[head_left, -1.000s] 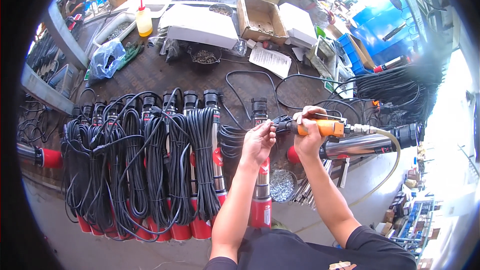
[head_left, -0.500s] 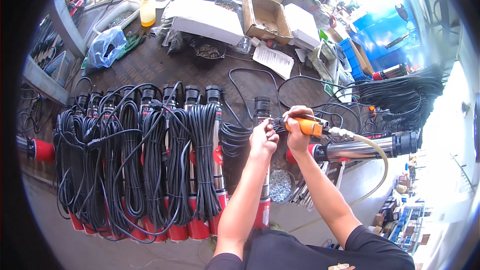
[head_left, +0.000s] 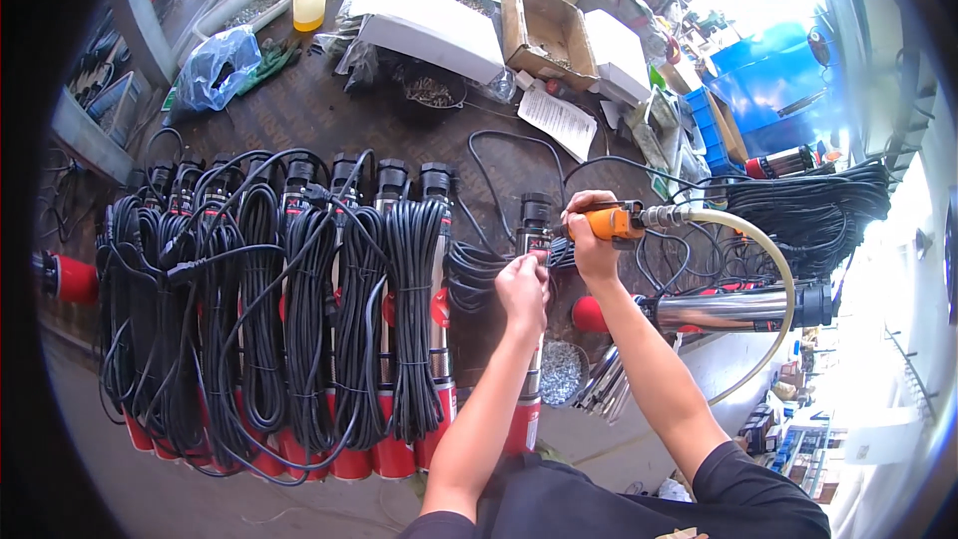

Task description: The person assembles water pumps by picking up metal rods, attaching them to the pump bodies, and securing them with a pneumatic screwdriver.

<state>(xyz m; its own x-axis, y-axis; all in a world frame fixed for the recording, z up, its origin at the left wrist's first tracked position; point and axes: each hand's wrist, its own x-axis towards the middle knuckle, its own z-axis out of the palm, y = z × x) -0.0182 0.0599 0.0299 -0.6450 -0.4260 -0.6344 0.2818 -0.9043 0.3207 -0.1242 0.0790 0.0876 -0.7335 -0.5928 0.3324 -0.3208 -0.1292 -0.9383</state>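
A steel submersible pump (head_left: 536, 208) with a black ribbed top and red lower end lies lengthwise on the bench in front of me. My left hand (head_left: 523, 291) is closed over its upper body, fingertips curled together near the collar. What they pinch is hidden. Just right of the pump's top, my right hand (head_left: 593, 245) is wrapped round an orange air tool (head_left: 617, 224). A pale air hose (head_left: 768, 250) runs from the tool's right end and loops down. The tool's tip end is hidden by my fingers. Coiled black cable (head_left: 477, 274) rests beside the pump.
Several similar pumps with bundled black cables (head_left: 411, 309) line the left. Another pump (head_left: 709, 311) lies crosswise at right. A bowl of small metal parts (head_left: 561, 371) sits near the front edge. Behind are an open cardboard box (head_left: 547, 35), a paper sheet (head_left: 559, 123) and a yellow-liquid bottle (head_left: 309, 0).
My right hand with the air tool has moved slightly up and away from my left hand. My left hand has come down a little onto the pump body. The view has shifted slightly.
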